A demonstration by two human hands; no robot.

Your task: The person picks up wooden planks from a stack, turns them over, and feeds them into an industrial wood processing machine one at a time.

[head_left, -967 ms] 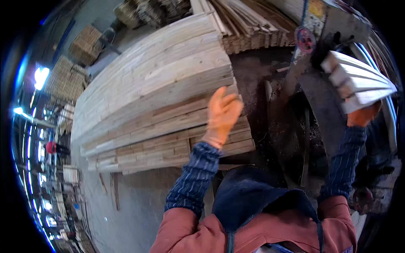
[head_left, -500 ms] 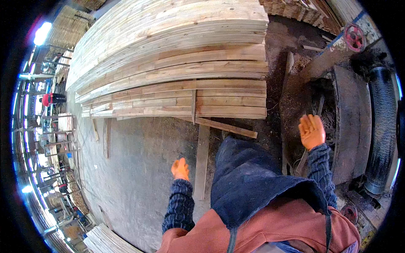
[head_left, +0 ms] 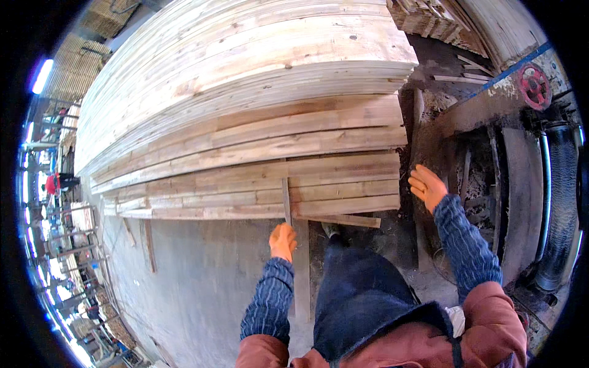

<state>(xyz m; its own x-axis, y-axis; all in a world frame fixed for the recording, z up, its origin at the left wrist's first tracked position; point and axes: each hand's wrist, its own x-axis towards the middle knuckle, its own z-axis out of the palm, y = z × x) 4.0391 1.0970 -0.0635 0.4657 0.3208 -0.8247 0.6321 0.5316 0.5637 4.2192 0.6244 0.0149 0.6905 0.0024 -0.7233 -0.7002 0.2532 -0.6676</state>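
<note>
A big stack of pale wooden boards (head_left: 245, 135) fills the far middle. A thin wooden strip (head_left: 286, 199) sticks out from its near side toward me. My left hand (head_left: 283, 242), in an orange glove, is at the strip's near end with its fingers curled in. Its palm side is hidden, and whether it touches the strip cannot be made out. My right hand (head_left: 428, 187), gloved alike, hangs in the air just right of the boards' ends. Its fingers stretch toward the stack, and nothing shows in it.
Machinery with a dark ribbed roller (head_left: 558, 208) and a red handwheel (head_left: 534, 86) stands close on the right. A loose board (head_left: 343, 219) juts from under the stack, near my foot. A long plank (head_left: 302, 276) lies on the floor. A person in red (head_left: 54, 183) is far left.
The stack now looks nearer and larger. My left hand has come up to the end of the thin strip. My right hand has turned its fingers left, toward the boards.
</note>
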